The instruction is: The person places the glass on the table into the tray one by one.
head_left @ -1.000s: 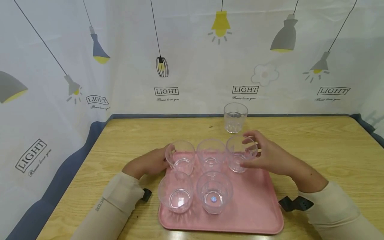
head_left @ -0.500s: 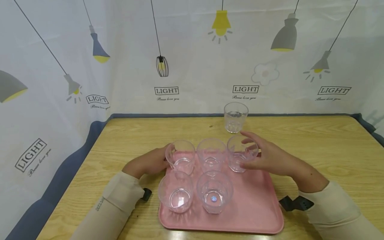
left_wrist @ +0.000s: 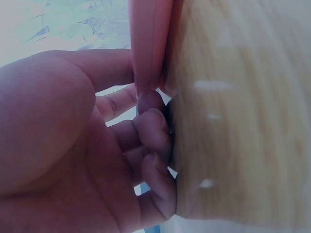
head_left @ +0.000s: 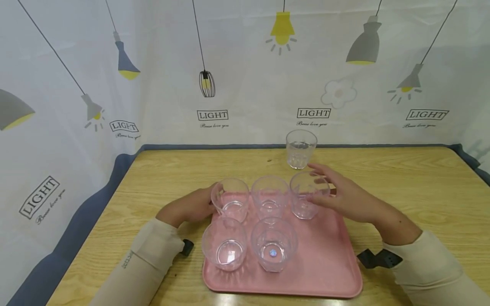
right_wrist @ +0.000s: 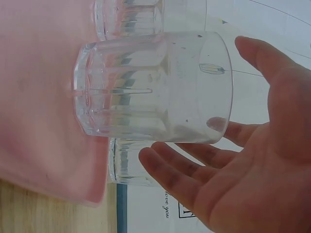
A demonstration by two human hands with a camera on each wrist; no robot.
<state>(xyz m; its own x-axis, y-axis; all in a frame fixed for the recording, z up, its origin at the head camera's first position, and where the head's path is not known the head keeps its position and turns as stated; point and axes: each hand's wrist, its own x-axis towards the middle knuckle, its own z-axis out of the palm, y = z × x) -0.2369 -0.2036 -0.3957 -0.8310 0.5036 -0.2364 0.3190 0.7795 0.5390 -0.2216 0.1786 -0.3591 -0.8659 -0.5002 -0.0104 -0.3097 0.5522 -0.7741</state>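
Note:
My left hand [head_left: 195, 206] grips the left edge of a pink tray [head_left: 325, 263]. In the left wrist view its thumb lies against the rim [left_wrist: 150, 39] and its other fingers curl by the underside. My right hand [head_left: 352, 197] is spread around the clear plastic cup [right_wrist: 146, 92] at the tray's back right. Its thumb stands apart from that cup, and the fingertips are close to its far side. Two more clear cups stand in the back row, left [head_left: 231, 191] and middle [head_left: 269, 189]. In front are a left cup [head_left: 225, 242] and a middle cup [head_left: 273, 265] with a small blue round piece [head_left: 273, 253] showing.
Another clear cup [head_left: 301, 148] stands on the wooden table [head_left: 413, 182] behind the tray, near the back edge. A white curtain [head_left: 245, 55] printed with lamps hangs behind and to the left of the table.
My right hand has loosened, its thumb lifting up and away from the back right cup. That cup stays in place on the tray. The left hand has not moved.

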